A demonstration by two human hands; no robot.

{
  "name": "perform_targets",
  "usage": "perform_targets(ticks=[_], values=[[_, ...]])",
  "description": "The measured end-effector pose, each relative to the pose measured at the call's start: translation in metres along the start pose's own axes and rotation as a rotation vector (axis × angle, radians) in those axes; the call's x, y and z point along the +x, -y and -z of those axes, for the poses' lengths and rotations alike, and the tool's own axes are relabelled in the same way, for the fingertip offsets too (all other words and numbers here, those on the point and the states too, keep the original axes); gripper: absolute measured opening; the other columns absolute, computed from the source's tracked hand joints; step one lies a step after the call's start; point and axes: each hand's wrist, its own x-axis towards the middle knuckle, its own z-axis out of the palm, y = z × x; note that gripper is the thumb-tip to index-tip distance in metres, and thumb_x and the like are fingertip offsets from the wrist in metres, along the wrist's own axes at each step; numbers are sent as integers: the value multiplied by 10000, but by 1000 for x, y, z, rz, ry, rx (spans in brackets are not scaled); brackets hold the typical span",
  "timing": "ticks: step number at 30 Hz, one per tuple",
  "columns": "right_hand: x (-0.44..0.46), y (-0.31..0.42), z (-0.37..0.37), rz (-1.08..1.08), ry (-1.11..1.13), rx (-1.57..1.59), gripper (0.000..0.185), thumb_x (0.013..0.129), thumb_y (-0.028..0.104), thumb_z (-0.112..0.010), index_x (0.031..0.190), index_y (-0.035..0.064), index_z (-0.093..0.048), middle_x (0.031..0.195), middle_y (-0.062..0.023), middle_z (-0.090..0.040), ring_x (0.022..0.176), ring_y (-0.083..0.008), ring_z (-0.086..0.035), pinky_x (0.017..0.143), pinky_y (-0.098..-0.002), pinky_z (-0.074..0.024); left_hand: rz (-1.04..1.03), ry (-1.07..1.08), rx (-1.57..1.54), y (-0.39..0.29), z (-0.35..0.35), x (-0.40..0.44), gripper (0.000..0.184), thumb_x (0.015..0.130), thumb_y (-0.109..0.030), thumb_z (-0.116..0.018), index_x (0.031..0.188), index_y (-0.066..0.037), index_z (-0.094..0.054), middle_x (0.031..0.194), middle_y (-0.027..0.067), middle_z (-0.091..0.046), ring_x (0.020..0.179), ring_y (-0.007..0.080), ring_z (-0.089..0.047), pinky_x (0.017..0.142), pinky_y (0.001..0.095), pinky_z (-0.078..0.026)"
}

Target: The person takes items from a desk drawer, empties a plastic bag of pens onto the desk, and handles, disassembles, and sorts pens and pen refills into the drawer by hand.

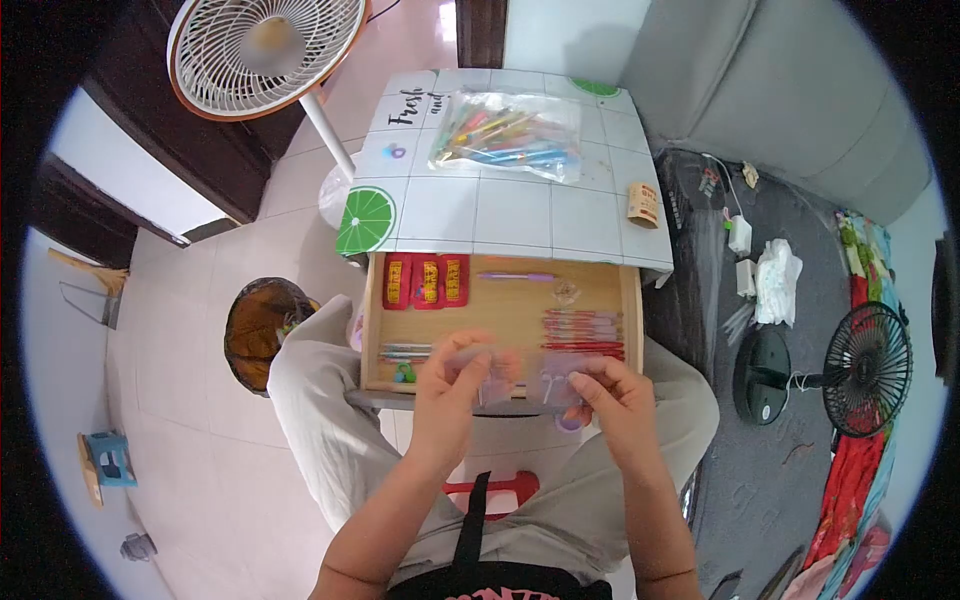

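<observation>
Over the front of an open wooden drawer (500,315), my left hand (452,390) pinches a thin clear plastic piece (494,384), slightly blurred. My right hand (612,395) pinches another clear plastic piece (550,386) with a small white shape on it or in it. Whether these are bags or sheets I cannot tell. Inside the drawer lie red packets (426,281), a purple pen (515,276), a row of red pens (582,332), more pens (404,352) at the left and a small green item (404,372). A purple round item (569,424) shows below my right hand.
On the tabletop (510,215) above the drawer are a clear bag of colourful pens (510,135) and a brown paper item (643,205). A white fan (270,50) and a bin (262,335) stand left; a black fan (868,370) sits on the grey couch at right.
</observation>
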Motion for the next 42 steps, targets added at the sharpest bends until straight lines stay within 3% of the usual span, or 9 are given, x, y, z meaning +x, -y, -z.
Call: perform_targets(ticks=[2,6,8,12,17,21,26,32,42], values=[[0,1,-1,-15,12,-10,139,847,90,-598,946,-6,-618,754,-54,-632,572,-93,-582,495,-197,-441,-64,158,76,15,13,7,124,907,-111,-503,993,-27,-533,870,103,-632,784,175,-605,674,293,-491],[-1,2,-2,11,29,-41,143,847,90,-598,952,-6,-620,750,-42,-631,570,-81,-573,493,-188,-425,-95,173,229,-2,3,8,126,873,-97,-566,968,-17,-581,804,84,-626,741,136,-585,658,271,-477],[0,2,2,79,118,-170,158,854,99,-594,970,-4,-623,779,-29,-635,589,-79,-568,485,-193,-418,-260,327,796,-14,2,7,125,832,-74,-619,927,8,-620,770,68,-628,694,106,-575,640,248,-473],[-2,8,-1,129,73,-240,144,866,100,-575,944,-10,-626,745,-23,-624,586,-81,-564,487,-202,-427,-123,444,823,-18,1,7,125,805,-64,-650,876,38,-634,758,47,-627,656,88,-569,614,222,-467],[1,4,1,161,-129,-43,161,899,111,-532,914,-24,-618,711,-48,-608,559,-97,-566,471,-216,-433,22,258,231,-2,8,5,131,827,-55,-622,937,16,-617,803,86,-638,658,134,-609,608,246,-509],[3,2,0,225,-238,-20,163,905,117,-526,905,-27,-602,734,-66,-613,568,-123,-592,491,-226,-466,48,179,96,5,5,0,139,841,-45,-595,968,2,-563,842,107,-631,662,171,-626,620,289,-541],[-5,2,-13,186,-221,214,130,911,91,-491,991,-6,-526,862,-97,-616,701,-180,-641,648,-297,-544,188,62,-405,4,-9,-10,176,854,-74,-590,984,-72,-472,885,105,-612,693,197,-630,629,321,-546],[-12,-1,-24,296,-211,156,105,912,103,-491,971,20,-517,889,-76,-612,807,-146,-611,678,-268,-507,51,192,-263,25,-20,-18,160,870,-120,-586,981,-69,-483,866,113,-613,695,215,-628,587,330,-522],[-21,2,-29,257,-175,58,218,898,82,-506,1089,-18,-538,967,-65,-611,890,-116,-560,812,-257,-428,-32,106,-189,33,-33,-25,110,883,-106,-568,888,-40,-481,839,102,-611,663,207,-626,583,316,-517]])
